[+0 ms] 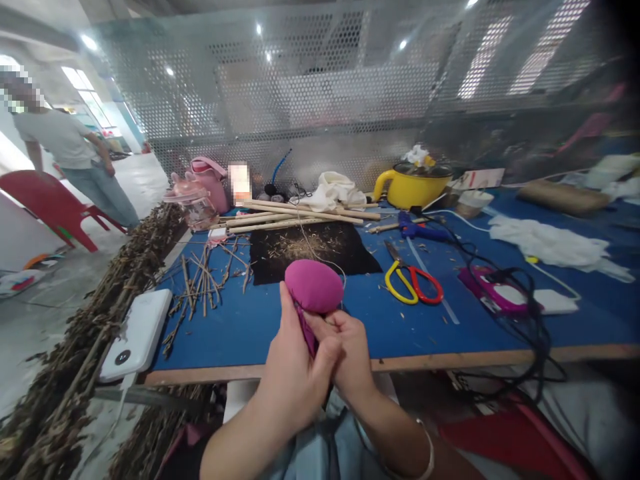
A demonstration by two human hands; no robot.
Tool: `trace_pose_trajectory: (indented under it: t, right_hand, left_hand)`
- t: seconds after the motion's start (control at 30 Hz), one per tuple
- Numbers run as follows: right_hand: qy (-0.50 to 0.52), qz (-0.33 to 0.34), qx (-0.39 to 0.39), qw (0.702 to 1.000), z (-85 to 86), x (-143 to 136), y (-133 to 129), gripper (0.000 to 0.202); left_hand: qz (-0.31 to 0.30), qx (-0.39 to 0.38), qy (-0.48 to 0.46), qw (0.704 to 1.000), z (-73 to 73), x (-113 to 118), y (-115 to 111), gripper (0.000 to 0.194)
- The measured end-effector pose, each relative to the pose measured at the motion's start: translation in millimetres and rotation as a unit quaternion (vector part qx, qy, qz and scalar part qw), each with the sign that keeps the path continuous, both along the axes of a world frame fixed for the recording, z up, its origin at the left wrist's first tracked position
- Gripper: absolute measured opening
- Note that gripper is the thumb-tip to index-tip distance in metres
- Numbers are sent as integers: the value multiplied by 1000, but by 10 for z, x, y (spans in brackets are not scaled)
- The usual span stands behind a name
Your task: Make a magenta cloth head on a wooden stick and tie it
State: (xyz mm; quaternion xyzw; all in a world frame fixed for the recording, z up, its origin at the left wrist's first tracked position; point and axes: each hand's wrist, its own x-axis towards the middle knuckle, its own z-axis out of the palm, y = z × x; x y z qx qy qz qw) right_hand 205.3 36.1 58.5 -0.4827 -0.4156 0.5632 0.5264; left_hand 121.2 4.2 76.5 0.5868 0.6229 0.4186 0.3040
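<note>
A rounded, stuffed bundle of magenta cloth (314, 285) is held up in front of me at the table's near edge. My left hand (296, 363) wraps around its gathered lower part, with the fingers along its left side. Close against it, my right hand (351, 350) pinches at the gathered cloth just below the round top. A thin pale cord runs from the table behind and loops down by the bundle's right side. My fingertips partly hide where the cord meets the cloth.
Yellow-and-red-handled scissors (413, 283) lie to the right, near a blue glue gun (425, 228). Behind the bundle is a black cloth (350, 250) with plant scraps. Dry twigs (200, 277) and a white power bank (143, 330) are left; a yellow pot (417, 187) stands behind. A person stands far left.
</note>
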Motion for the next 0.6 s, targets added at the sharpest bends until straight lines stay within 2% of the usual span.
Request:
trace_pose_trajectory:
  t: [0.07, 0.13, 0.23, 0.3, 0.37, 0.43, 0.5, 0.6]
  right_hand:
    - [-38, 1, 23, 999, -36, 0, 9, 53]
    - [-99, 28, 65, 993, -61, 45, 22, 53]
    - [-200, 93, 157, 963, -17, 212, 55, 48]
    - [-202, 140, 166, 955, 59, 346, 75, 44]
    - [-120, 195, 101, 968, 130, 447, 90, 43]
    - [3, 246, 1, 969, 161, 492, 112, 40]
    - [94, 290, -78, 949, 144, 494, 157, 38]
    - [97, 356, -134, 920, 92, 486, 288, 39]
  left_hand:
    - [-10, -56, -3, 998, -88, -25, -29, 88]
    - [-3, -54, -30, 998, -141, -96, 2, 85]
    - [7, -11, -56, 998, -148, -235, 69, 60]
    - [7, 8, -50, 999, -113, -301, 83, 40]
    - [-19, 12, -66, 998, -68, -329, 69, 33]
    - [-59, 6, -115, 992, -33, -329, 39, 32]
    - [-83, 3, -173, 981, -17, -323, 4, 32]
    - [-123, 9, -208, 970, -9, -335, -69, 31]
